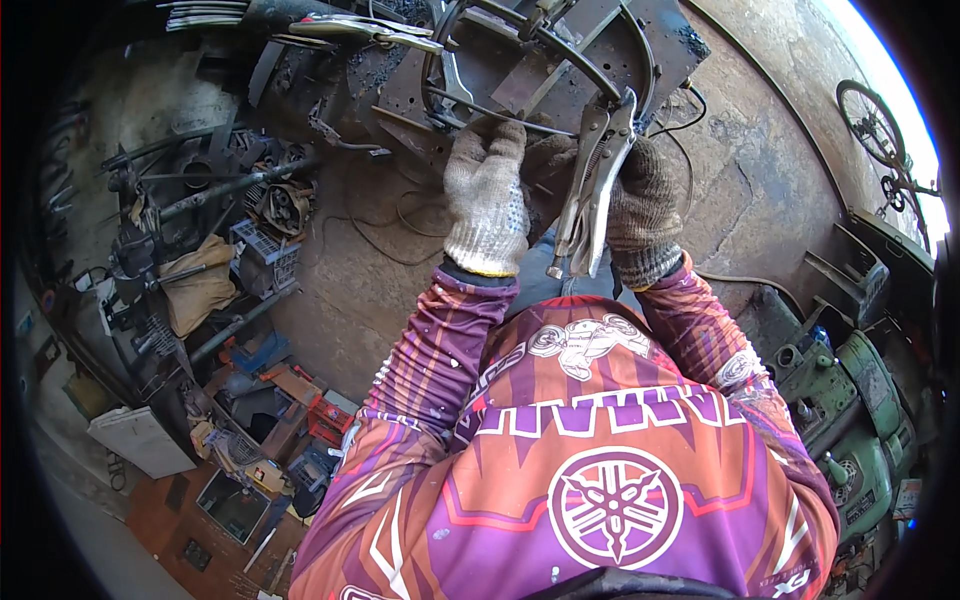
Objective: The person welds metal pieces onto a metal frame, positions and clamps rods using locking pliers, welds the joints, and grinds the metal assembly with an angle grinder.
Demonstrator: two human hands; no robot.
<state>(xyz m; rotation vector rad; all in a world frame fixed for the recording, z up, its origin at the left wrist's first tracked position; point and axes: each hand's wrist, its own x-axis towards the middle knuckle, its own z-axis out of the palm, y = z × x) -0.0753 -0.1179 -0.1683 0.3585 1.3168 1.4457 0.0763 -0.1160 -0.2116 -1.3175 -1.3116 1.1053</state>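
A curved dark metal frame [575, 60] of bent bars lies over the steel work table [400, 100]. My left hand [487, 195], in a light knitted glove, closes its fingers on the frame's near bar. A pair of locking pliers [597, 185] is clamped at the frame's near right corner, its handles pointing toward me. My right hand [645, 210], in a darker, dirtier glove, is curled right beside and partly behind the pliers. Those pliers hide most of its fingers, so what it grips cannot be made out. Another pair of locking pliers [450, 75] sits at the frame's left side.
More clamp-like tools [360, 30] lie at the table's far left. Cables [690, 130] trail over the concrete floor. Scrap metal and a plastic crate [265, 255] crowd the left. A green machine [855, 420] stands at the right, and a bicycle [880, 130] is at the far right.
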